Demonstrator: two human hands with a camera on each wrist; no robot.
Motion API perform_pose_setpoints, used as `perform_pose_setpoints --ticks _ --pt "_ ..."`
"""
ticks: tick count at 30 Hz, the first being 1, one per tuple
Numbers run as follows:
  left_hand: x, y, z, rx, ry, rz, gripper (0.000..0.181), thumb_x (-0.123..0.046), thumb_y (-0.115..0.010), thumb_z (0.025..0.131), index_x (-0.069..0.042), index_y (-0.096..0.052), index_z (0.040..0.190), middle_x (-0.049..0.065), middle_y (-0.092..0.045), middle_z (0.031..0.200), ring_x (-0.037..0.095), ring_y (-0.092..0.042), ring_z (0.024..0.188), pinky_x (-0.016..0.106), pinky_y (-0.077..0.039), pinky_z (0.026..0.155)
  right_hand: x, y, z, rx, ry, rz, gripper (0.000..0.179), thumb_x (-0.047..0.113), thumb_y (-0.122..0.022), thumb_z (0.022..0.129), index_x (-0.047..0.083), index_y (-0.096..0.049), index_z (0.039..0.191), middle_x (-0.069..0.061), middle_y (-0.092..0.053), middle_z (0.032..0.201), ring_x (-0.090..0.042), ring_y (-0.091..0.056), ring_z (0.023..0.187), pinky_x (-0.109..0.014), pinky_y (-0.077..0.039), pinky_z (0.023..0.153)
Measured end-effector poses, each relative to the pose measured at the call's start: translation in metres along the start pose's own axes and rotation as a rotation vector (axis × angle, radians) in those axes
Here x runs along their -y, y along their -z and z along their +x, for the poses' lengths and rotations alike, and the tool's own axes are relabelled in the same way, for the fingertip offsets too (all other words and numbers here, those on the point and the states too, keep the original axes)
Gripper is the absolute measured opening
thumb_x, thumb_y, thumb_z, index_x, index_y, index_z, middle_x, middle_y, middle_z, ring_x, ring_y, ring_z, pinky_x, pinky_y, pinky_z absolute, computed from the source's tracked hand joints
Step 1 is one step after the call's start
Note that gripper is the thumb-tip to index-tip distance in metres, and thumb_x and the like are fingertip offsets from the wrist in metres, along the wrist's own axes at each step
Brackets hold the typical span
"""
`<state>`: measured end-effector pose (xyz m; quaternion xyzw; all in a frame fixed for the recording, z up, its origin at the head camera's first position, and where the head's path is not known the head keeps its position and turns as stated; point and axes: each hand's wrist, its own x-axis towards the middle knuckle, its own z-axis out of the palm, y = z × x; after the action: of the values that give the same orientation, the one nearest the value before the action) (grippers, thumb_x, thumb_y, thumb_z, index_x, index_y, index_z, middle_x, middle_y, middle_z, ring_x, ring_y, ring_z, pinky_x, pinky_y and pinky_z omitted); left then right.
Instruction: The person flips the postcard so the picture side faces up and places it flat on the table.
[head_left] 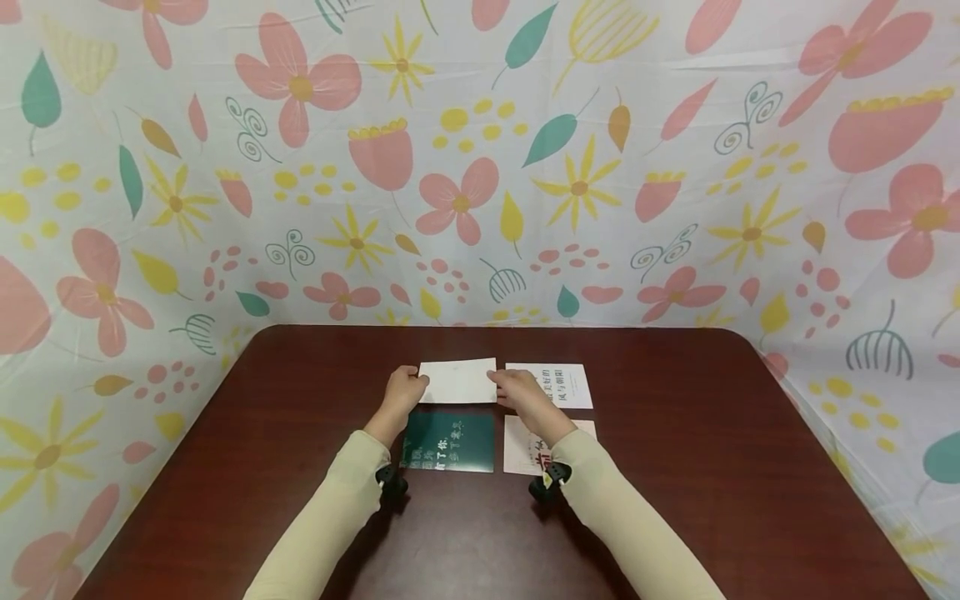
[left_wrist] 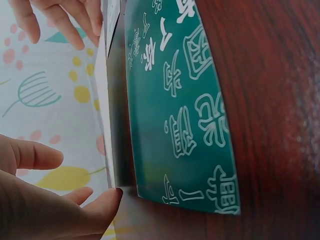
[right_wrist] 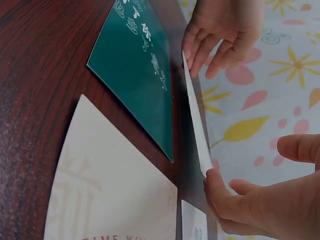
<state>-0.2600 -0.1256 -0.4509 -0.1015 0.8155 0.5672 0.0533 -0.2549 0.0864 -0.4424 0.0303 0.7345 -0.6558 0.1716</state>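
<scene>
Both hands hold a blank white card (head_left: 457, 382) by its opposite short ends. My left hand (head_left: 401, 392) grips its left end, and my right hand (head_left: 528, 396) grips the right end. Seen nearly edge-on in both wrist views, the white card (right_wrist: 196, 117) stands a little over the table, tilted. Below it, nearer me, lies a green card (head_left: 448, 442) with white lettering. A cream card (head_left: 517, 450) with red print is partly covered by my right wrist. Behind my right hand is a white card with black lettering (head_left: 573, 385).
The cards lie on a dark reddish-brown wooden table (head_left: 300, 358) with rounded far corners. Behind and beside it hangs a white cloth (head_left: 465, 275) printed with pink, yellow and green flowers and leaves. Pale sleeves and small black wrist cameras (head_left: 392, 482) are on both arms.
</scene>
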Motion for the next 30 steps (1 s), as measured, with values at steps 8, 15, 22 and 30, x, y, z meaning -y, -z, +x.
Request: perform_pose_setpoints --ticks 8,15,22,30 --pt "-0.006 0.004 -0.001 -0.017 -0.012 -0.01 0.053 -0.013 -0.045 0.097 0.011 -0.031 0.142 0.031 -0.035 0.143 0.042 -0.033 0.134 0.053 -0.034 0.105 0.006 -0.001 -0.002 0.001 0.087 -0.016 0.059 0.026 -0.05 0.1 -0.006 -0.03 0.146 -0.026 -0.034 0.147 -0.041 -0.04 0.13 -0.047 -0.034 0.107" --pt "-0.013 0.006 -0.004 -0.04 -0.039 -0.066 0.056 -0.019 -0.041 0.101 0.003 -0.025 0.149 0.027 -0.033 0.145 0.039 -0.034 0.134 0.052 -0.033 0.106 0.013 -0.003 -0.005 -0.013 0.116 -0.029 0.061 0.025 -0.051 0.099 -0.001 -0.027 0.149 -0.025 -0.037 0.145 -0.039 -0.039 0.131 -0.048 -0.034 0.108" --pt "-0.013 0.004 -0.004 -0.107 -0.088 -0.113 0.051 -0.026 -0.042 0.103 0.0 -0.035 0.146 0.025 -0.045 0.133 0.038 -0.047 0.119 0.052 -0.041 0.097 0.016 -0.003 -0.003 -0.029 0.117 -0.01 0.057 0.027 -0.05 0.1 0.005 -0.03 0.148 -0.021 -0.039 0.143 -0.034 -0.039 0.132 -0.047 -0.032 0.109" --pt "-0.012 0.004 -0.005 -0.153 -0.12 -0.135 0.046 -0.028 -0.042 0.103 0.003 -0.043 0.137 0.025 -0.047 0.133 0.038 -0.046 0.122 0.053 -0.039 0.098 0.014 -0.004 -0.001 -0.034 0.133 0.002 0.056 0.026 -0.049 0.1 -0.002 -0.032 0.145 -0.023 -0.036 0.146 -0.036 -0.035 0.135 -0.047 -0.031 0.11"
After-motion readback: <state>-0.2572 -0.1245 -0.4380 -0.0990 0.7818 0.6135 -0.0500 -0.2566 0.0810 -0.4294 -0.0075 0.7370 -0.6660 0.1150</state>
